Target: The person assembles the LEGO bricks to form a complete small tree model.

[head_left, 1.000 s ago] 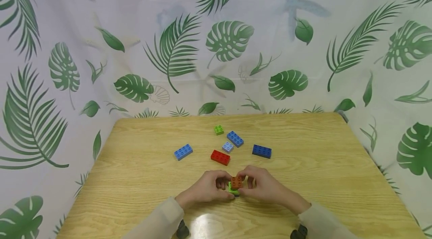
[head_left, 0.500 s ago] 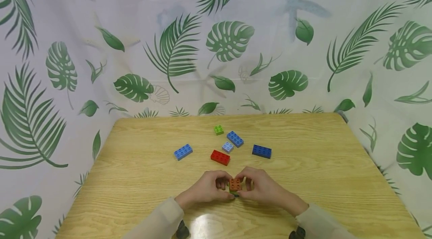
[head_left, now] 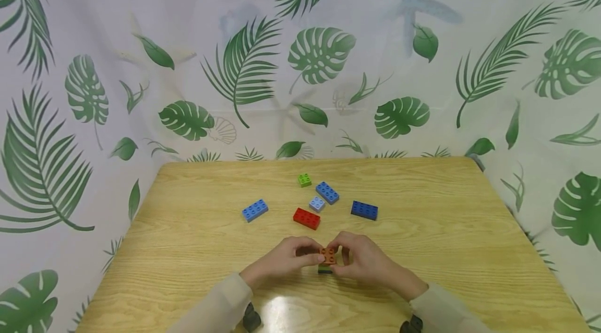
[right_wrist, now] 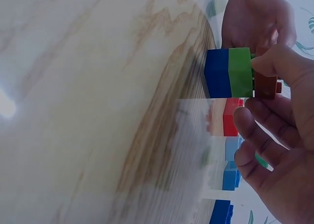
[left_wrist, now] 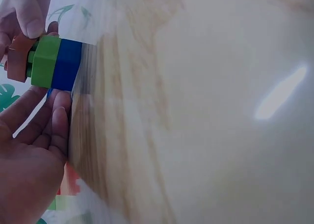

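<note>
An orange building brick [head_left: 328, 257] sits on top of a green brick [left_wrist: 45, 62], which stands on a dark blue brick [left_wrist: 67, 65] on the table. In both wrist views some green studs show in a gap below the orange brick. My right hand [head_left: 368, 261] pinches the orange brick, its thumb [right_wrist: 274, 64] at the lower edge. From the other side my left hand [head_left: 284, 259] holds the stack, its thumb against the orange brick in the head view. Its curled fingers [left_wrist: 59, 123] lie beside the blue brick; where they touch is partly hidden.
Beyond the hands on the wooden table [head_left: 197, 249] lie a red brick [head_left: 307, 218], a pale blue small brick [head_left: 316, 204], a lime small brick [head_left: 304, 180], two mid-blue bricks [head_left: 255, 210] and a dark blue brick [head_left: 364, 210]. A leaf-patterned cloth [head_left: 263, 134] hangs behind.
The orange brick has shifted slightly left over the green one, with the right hand on it. My left thumb has moved up from the lower bricks to the orange brick.
</note>
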Motion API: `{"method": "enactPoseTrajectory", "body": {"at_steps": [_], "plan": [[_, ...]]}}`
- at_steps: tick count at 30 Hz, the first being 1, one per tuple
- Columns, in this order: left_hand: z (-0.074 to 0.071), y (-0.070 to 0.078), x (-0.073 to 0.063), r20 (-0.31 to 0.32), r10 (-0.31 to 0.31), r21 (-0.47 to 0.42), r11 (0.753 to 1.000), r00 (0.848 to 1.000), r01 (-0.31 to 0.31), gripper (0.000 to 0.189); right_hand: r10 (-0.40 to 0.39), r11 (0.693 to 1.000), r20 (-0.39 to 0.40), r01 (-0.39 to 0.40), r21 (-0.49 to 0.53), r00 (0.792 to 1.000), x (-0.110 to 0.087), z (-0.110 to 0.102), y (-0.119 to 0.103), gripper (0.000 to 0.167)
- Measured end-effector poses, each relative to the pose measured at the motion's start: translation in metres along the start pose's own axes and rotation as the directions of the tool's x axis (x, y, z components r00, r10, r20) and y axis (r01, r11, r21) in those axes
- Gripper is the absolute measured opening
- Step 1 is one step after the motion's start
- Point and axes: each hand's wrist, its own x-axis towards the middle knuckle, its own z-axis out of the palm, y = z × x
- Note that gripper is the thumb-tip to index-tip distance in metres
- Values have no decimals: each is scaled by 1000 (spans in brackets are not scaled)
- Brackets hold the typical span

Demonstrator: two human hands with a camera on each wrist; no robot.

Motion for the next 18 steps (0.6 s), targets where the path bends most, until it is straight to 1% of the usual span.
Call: {"method": "enactPoseTrajectory", "body": {"at_steps": [4,7,10,13,15,18], "plan": [[2,-1,0,-9,-3,0,1000,1000,3,38,3,999,0,-3,-37,1000,0,2,0,25],[1,-1,1,-3,-7,6,1000,1000,7,36,10,997,7,-10,-71,1000,1,1,-2,25],[0,0,2,11,2,18,1000,1000,-2,34,19,997,13,-18,-79,1000,2,0,-4,25],[-2,3,3,25,24,29,999,999,-25,33,22,998,16,-21,-67,1000,2,-1,-5,25],[-2,5,3,29,40,30,999,999,-41,34,20,999,14,-19,-48,1000,1,-1,-4,25],[-2,8,2,33,48,23,999,998,-49,35,24,1000,7,-24,-4,1000,-1,1,-2,25]]}}
